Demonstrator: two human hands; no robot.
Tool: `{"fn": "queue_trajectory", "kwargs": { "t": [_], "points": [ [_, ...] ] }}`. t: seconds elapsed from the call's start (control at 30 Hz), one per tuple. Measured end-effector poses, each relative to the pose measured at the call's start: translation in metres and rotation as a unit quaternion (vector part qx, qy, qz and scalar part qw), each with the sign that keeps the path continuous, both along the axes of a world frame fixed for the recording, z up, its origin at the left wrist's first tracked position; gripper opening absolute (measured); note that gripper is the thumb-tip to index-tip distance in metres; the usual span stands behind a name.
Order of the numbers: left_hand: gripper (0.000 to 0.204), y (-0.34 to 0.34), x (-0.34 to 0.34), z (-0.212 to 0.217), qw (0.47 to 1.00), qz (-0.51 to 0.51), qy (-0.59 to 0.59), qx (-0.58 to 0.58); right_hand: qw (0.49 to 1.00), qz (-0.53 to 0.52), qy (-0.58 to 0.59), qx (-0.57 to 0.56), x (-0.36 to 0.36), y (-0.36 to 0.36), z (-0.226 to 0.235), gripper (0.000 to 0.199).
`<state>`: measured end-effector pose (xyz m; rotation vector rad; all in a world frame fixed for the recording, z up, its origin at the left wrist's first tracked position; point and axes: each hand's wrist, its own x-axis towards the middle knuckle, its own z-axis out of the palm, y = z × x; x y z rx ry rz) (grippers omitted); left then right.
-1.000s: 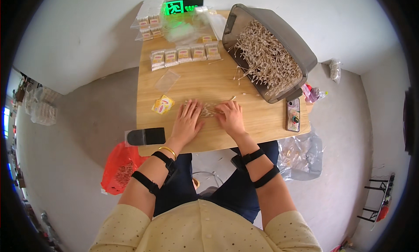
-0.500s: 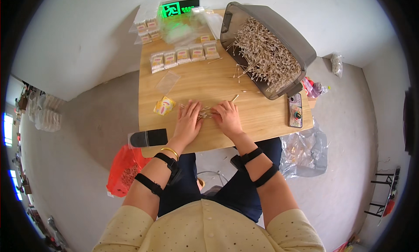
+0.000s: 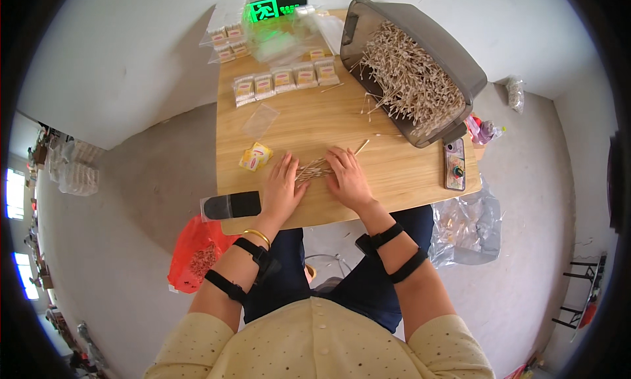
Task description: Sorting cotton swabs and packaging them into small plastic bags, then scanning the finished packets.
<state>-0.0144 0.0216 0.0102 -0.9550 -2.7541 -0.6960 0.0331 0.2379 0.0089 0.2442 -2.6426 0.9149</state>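
A small loose bunch of cotton swabs (image 3: 313, 170) lies on the wooden table (image 3: 309, 126) between my two hands. My left hand (image 3: 284, 187) rests at the bunch's left end, fingers stretched out, palm down. At the right end, my right hand (image 3: 349, 178) has its fingers extended and slightly bent, touching the swab ends. One swab (image 3: 362, 146) sticks out beyond my right fingertips. Yellow printed cards (image 3: 256, 156) lie just left of my left hand, with a flat clear plastic bag (image 3: 261, 121) behind them.
A grey plastic bin (image 3: 453, 41) tipped on its side holds a heap of swabs at the back right. Filled swab packets (image 3: 284, 79) form a row at the back left. A phone (image 3: 454, 165) lies at the right edge, a black pad (image 3: 231, 205) at the front left.
The view has shifted slightly, so the table sits further right. My hands have drawn a little apart, and more of the swab bunch shows between them.
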Motion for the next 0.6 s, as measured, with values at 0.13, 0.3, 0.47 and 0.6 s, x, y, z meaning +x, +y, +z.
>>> {"fn": "queue_trajectory", "kwargs": {
  "t": [0.13, 0.3, 0.47, 0.6],
  "points": [
    [0.060, 0.005, 0.014, -0.003, 0.999, 0.027, -0.012, 0.028, 0.997, 0.011, -0.004, -0.077, -0.008, -0.021, -0.007, 0.052],
    [0.053, 0.004, 0.015, -0.008, 0.997, 0.018, -0.012, 0.072, 0.994, 0.010, 0.019, -0.106, -0.008, -0.045, -0.016, 0.050],
    [0.047, 0.002, 0.014, -0.005, 0.997, 0.017, -0.020, 0.072, 0.991, -0.005, 0.027, -0.131, -0.006, -0.045, -0.009, 0.045],
    [0.050, 0.000, 0.014, -0.003, 0.998, 0.010, -0.030, 0.052, 0.990, -0.047, 0.040, -0.128, -0.002, -0.018, -0.013, 0.040]
  ]
}}
